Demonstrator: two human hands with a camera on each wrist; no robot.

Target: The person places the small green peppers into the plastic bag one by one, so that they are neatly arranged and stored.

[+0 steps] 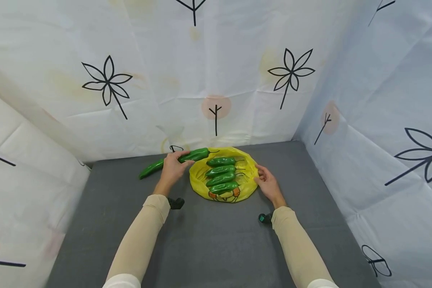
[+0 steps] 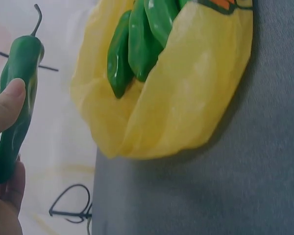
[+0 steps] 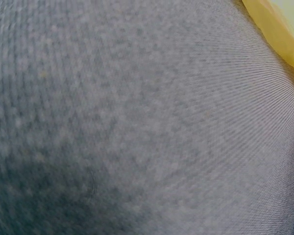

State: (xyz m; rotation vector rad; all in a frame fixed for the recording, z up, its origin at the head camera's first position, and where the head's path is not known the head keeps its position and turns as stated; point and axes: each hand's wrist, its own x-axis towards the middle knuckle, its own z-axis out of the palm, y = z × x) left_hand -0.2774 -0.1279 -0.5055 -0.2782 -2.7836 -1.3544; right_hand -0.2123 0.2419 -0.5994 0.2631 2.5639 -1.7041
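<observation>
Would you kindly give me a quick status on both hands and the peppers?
Left hand grips long pepper at bag's rim. Right hand touches yellow bag. Four peppers inside. Nothing blocking.

We saw the left hand [image 2: 2, 161] pinching a green pepper [image 2: 17, 98], thumb on its side, stem up. Right of it, apart, a yellow bag [image 2: 186, 98] lay on the grey surface [image 2: 225, 196], three more green peppers [image 2: 137, 44] inside its opening.

Staged recording booth: leaf-print sheets [image 1: 209, 72] for walls, grey felt tabletop [image 1: 216, 240].
</observation>
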